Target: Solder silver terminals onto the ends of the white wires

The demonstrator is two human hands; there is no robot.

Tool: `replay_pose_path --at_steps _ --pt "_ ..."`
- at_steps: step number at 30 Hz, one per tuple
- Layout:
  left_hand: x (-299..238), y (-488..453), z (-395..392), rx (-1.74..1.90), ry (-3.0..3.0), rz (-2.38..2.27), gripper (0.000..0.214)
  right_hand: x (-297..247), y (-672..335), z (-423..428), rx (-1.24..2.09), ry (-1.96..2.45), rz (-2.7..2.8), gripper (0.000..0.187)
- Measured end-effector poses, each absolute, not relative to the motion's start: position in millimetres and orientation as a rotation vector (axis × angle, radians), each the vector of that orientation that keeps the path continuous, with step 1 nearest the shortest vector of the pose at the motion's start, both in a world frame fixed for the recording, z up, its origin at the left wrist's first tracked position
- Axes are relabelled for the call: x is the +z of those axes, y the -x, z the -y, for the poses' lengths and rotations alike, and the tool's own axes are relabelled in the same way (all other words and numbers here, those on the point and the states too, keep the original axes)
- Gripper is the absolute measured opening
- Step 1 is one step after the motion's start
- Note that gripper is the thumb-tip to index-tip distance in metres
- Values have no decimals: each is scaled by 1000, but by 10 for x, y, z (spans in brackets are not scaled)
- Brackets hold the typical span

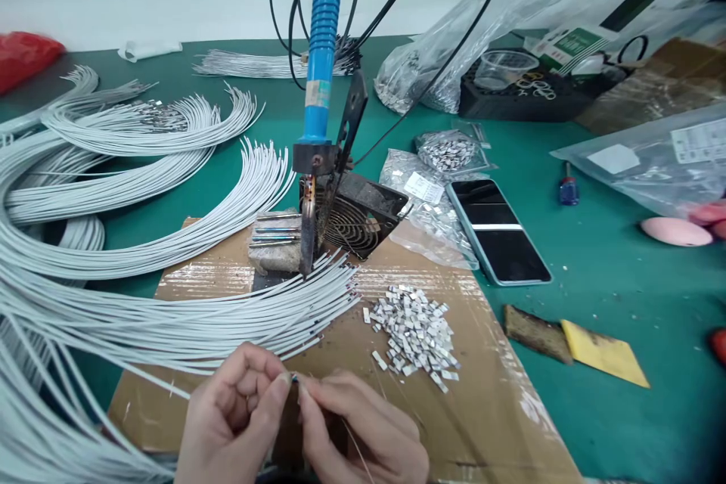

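My left hand (235, 416) is closed, thumb and forefinger pinching the end of a white cable (170, 387) that comes in from the left. Close against it, my right hand (363, 427) pinches at the same tiny spot, and a thin wire (356, 445) trails down from its fingers. The fingertips mostly hide the small end between them. Just beyond my hands lies a bundle of white cables (266, 325). To their right is a pile of small metal tabs (417, 333) on the cardboard sheet (488, 416). A blue-handled soldering iron (321, 53) stands tip down, clamped in a holder.
Behind the iron sit a small black fan (357, 223) and a stained block (275, 253). More cable bundles (141, 257) fill the left side. A phone (502, 234), bags of parts (423, 181), a yellow sponge (604, 352) and a screwdriver (568, 189) lie rightward.
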State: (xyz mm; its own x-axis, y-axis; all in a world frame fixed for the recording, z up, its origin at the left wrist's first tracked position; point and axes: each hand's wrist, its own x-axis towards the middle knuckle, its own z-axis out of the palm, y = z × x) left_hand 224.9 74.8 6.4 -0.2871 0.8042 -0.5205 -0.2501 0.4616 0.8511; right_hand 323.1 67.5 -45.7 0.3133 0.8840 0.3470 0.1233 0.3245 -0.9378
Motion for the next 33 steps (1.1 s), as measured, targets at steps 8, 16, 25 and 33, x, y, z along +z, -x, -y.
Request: replay_pose_path --at_steps 8,16,25,33 --pt "110 -2198 -817 1096 -528 -1569 40 -301 -3488 -773 1201 1257 816 10" --pt "75 -2150 -846 1066 -574 -1535 36 -182 -3507 -847 1414 1274 611 16" --pt "135 -2179 -862 1079 -522 -1563 39 -251 -3495 -844 1323 1180 913 14" --pt "109 -2160 -838 1077 -531 -1544 38 -316 -3470 -825 1182 1135 1046 18"
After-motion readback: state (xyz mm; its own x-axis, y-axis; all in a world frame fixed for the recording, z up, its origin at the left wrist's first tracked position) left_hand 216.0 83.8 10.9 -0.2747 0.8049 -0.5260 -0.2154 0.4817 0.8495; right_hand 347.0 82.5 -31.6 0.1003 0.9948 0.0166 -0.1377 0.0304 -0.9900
